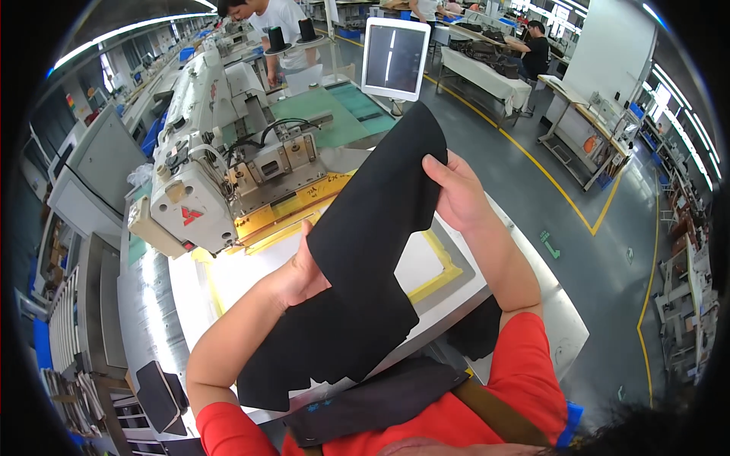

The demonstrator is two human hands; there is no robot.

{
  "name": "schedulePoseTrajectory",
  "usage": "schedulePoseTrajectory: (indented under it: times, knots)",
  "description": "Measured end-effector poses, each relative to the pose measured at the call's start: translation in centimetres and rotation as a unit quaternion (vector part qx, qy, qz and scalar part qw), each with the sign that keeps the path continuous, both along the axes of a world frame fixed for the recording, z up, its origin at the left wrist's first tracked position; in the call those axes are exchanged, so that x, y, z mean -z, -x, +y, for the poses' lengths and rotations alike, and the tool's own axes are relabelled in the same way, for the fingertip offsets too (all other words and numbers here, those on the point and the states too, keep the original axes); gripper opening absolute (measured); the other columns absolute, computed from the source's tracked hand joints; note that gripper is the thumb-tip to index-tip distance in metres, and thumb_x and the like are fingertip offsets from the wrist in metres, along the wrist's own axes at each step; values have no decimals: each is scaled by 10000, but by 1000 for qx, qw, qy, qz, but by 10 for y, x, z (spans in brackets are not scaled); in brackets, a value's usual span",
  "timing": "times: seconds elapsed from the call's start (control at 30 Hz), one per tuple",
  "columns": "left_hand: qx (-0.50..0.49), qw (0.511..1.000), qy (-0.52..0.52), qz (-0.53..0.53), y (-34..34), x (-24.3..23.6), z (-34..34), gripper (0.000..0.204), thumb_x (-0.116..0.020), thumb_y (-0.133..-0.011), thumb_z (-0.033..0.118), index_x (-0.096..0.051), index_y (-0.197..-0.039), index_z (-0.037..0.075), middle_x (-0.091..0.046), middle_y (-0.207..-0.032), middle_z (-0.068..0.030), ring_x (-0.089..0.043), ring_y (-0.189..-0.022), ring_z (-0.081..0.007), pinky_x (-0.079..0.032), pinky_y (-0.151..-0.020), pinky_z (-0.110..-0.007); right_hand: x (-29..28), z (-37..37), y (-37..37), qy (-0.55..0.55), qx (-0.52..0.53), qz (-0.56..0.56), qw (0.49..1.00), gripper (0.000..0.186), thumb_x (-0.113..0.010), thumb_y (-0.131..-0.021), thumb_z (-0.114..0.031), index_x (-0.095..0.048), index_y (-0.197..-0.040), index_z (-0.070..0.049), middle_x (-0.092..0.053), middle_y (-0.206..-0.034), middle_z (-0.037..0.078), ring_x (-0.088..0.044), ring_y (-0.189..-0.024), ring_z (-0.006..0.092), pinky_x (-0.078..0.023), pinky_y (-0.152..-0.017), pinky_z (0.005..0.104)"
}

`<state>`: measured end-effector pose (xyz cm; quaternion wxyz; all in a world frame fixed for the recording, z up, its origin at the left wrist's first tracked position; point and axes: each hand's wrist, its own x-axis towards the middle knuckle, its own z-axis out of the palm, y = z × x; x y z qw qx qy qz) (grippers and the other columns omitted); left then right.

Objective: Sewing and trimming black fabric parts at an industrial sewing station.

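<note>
A large black fabric piece (357, 304) with notched edges is held up in front of me, slanting from upper right down to lower left. My right hand (460, 194) grips its upper right edge, thumb on the near face and the fingers mostly behind. At its left edge my left hand (296, 273) holds the cloth, with the thumb showing and the other fingers hidden behind it. Beyond the cloth stands a white industrial sewing machine (190, 182), and a yellow-edged template (433, 285) lies on its white bed under the fabric.
A white-framed tablet (394, 59) stands behind the machine, near two black thread cones (307, 30). More black cloth (477, 330) lies by my right elbow. At lower left is a dark flat case (161, 395). Other people work at tables farther back.
</note>
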<state>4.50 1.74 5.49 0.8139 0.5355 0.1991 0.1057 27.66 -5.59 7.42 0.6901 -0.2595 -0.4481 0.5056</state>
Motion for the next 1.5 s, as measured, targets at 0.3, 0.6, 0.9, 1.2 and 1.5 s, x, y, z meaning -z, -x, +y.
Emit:
schedulePoseTrajectory:
  times: [0.3, 0.6, 0.9, 1.2, 1.5]
  knots:
    - [-94, 970, -182, -132, 29, -14, 23, 412, -471, -912, 321, -469, -1211, 39, -554, -1150, -63, -517, -1052, -154, -373, -925, -310, -5, -12, 21, 40, 116, -115, 986, 261, -529, -892, -201, -559, -1024, 22, -606, -959, 60, -567, -867, 105, -461, -778, 263]
    - [-192, 946, -232, -122, 44, -38, 9, 267, -444, -924, 154, -518, -1131, 2, -595, -1035, -35, -540, -935, -92, -414, -828, -240, -2, -24, 38, 74, 122, -105, 984, 302, -512, -903, -233, -555, -1015, 44, -604, -943, 65, -557, -870, 110, -444, -777, 262]
    - [-203, 950, -205, -116, 55, -45, 7, 275, -435, -925, 197, -517, -1124, 25, -594, -988, -14, -544, -887, -70, -423, -754, -211, -2, -30, 51, 72, 83, -33, 993, 293, -470, -922, -222, -543, -1006, 50, -591, -962, 72, -548, -882, 112, -436, -792, 271]
    - [-184, 963, -153, -125, 59, -43, 9, 330, -441, -922, 222, -490, -1193, 41, -588, -1040, -27, -551, -925, -88, -438, -784, -228, -1, -34, 58, 79, 94, -2, 992, 240, -463, -924, -199, -547, -939, 25, -584, -943, 56, -544, -877, 110, -433, -801, 272]
    - [-177, 964, -146, -135, 55, -46, 11, 339, -434, -923, 204, -478, -1204, 19, -584, -1070, -47, -554, -956, -104, -435, -820, -233, 3, -39, 58, 95, 82, 16, 992, 261, -463, -923, -209, -540, -1008, 26, -585, -982, 64, -549, -904, 115, -443, -804, 272]
